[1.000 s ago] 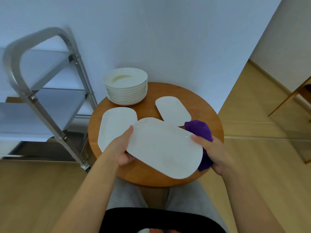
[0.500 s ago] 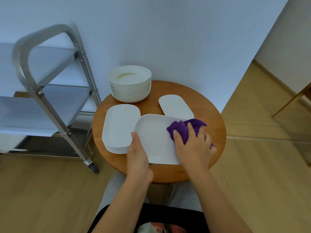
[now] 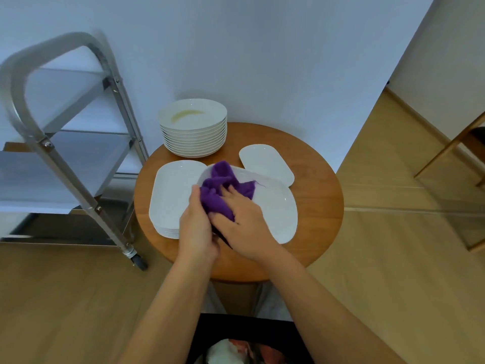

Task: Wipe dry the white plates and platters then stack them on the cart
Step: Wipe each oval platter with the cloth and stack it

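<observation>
A large white platter (image 3: 278,208) is held over the round wooden table (image 3: 317,206). My left hand (image 3: 196,227) grips its near left edge, thumb on top. My right hand (image 3: 244,224) presses a purple cloth (image 3: 223,190) onto the platter's left part, fingers spread over the cloth. A stack of white platters (image 3: 170,198) lies on the table's left side, and a smaller white platter (image 3: 265,164) lies at the back right. A stack of round white plates (image 3: 194,127) stands at the back. The steel cart (image 3: 65,143) stands left of the table.
A white wall runs behind the table and cart. The cart's shelves (image 3: 78,158) look bare, and its caster (image 3: 139,261) sits on the wood floor near the table's left edge. A wooden furniture leg (image 3: 446,153) shows at the far right.
My right hand has carried the purple cloth from the platter's right end across to its left part. My left hand keeps hold of the platter's near left edge.
</observation>
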The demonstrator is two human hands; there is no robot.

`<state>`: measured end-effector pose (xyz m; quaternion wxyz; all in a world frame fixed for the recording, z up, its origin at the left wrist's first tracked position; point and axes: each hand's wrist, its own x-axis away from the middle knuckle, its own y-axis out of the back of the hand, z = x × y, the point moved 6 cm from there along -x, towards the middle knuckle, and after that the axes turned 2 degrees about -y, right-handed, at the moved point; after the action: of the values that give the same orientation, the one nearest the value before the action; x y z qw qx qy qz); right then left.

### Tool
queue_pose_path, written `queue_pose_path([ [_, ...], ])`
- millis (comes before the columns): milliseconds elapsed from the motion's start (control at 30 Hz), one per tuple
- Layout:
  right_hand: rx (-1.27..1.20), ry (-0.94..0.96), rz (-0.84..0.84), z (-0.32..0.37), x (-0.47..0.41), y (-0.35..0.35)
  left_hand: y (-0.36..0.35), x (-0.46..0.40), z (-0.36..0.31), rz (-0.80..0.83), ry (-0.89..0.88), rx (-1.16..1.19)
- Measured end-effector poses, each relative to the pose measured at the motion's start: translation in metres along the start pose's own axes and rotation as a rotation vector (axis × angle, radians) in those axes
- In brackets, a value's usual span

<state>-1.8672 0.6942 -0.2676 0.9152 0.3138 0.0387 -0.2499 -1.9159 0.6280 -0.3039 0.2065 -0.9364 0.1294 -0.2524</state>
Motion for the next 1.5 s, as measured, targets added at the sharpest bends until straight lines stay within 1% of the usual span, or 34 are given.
queue_pose_path([
  [100, 0.034, 0.072, 0.08, -0.002, 0.005, -0.003, 0.004, -0.003, -0.004, -0.012, 0.034, 0.054],
  [267, 0.127, 0.15, 0.232, -0.017, 0.02, 0.003, 0.014, -0.006, -0.006, -0.066, 0.045, 0.0],
  [333, 0.319, 0.125, 0.344, -0.037, 0.028, 0.008, 0.017, -0.011, -0.02, -0.087, -0.023, -0.007],
  [400, 0.633, 0.102, 0.391, -0.062, 0.036, 0.021, 0.019, -0.015, -0.038, -0.09, -0.133, -0.07],
  [433, 0.751, 0.1, 0.38, -0.07, 0.039, 0.028, 0.02, -0.017, -0.044, -0.082, -0.168, -0.11],
  [500, 0.862, 0.151, 0.296, -0.07, 0.044, 0.037, 0.02, -0.018, -0.048, -0.063, -0.191, -0.163],
  [633, 0.931, 0.303, -0.057, -0.051, 0.048, 0.051, 0.026, -0.022, -0.046, -0.059, -0.136, -0.16],
  [733, 0.9, 0.427, -0.207, -0.044, 0.054, 0.057, 0.032, -0.029, -0.043, -0.052, -0.021, -0.157],
  [800, 0.829, 0.46, -0.251, -0.036, 0.056, 0.06, 0.034, -0.032, -0.041, -0.017, 0.077, -0.123],
  [867, 0.69, 0.403, -0.226, -0.029, 0.053, 0.063, 0.033, -0.035, -0.043, 0.066, 0.151, -0.075],
  [900, 0.578, 0.329, -0.179, -0.029, 0.05, 0.065, 0.03, -0.035, -0.045, 0.132, 0.171, -0.082],
  [967, 0.227, 0.063, -0.05, -0.036, 0.045, 0.07, 0.026, -0.036, -0.047, 0.228, 0.168, -0.171],
  [1000, 0.018, -0.088, 0.004, -0.042, 0.045, 0.071, 0.024, -0.037, -0.048, 0.228, 0.137, -0.237],
  [1033, -0.182, -0.199, 0.042, -0.047, 0.046, 0.071, 0.023, -0.038, -0.05, 0.209, 0.082, -0.312],
  [1067, -0.345, -0.256, 0.062, -0.05, 0.046, 0.073, 0.023, -0.038, -0.052, 0.175, 0.003, -0.381],
  [1133, -0.581, -0.311, 0.094, -0.054, 0.045, 0.074, 0.024, -0.037, -0.055, 0.122, -0.129, -0.438],
  [1167, -0.663, -0.334, 0.111, -0.055, 0.044, 0.074, 0.025, -0.037, -0.055, 0.129, -0.146, -0.414],
  [1200, -0.733, -0.357, 0.137, -0.056, 0.044, 0.074, 0.026, -0.038, -0.054, 0.169, -0.132, -0.349],
  [1300, -0.88, -0.414, 0.232, -0.06, 0.044, 0.071, 0.02, -0.041, -0.052, 0.403, -0.012, -0.058],
  [1333, -0.911, -0.426, 0.252, -0.063, 0.045, 0.07, 0.018, -0.041, -0.053, 0.459, 0.02, -0.011],
  [1367, -0.945, -0.433, 0.262, -0.065, 0.046, 0.071, 0.016, -0.039, -0.055, 0.507, 0.039, -0.009],
  [1433, -1.048, -0.447, 0.226, -0.072, 0.048, 0.075, 0.014, -0.037, -0.055, 0.576, 0.068, -0.085],
  [1500, -1.17, -0.495, 0.175, -0.079, 0.049, 0.081, 0.016, -0.036, -0.054, 0.591, 0.131, -0.144],
])
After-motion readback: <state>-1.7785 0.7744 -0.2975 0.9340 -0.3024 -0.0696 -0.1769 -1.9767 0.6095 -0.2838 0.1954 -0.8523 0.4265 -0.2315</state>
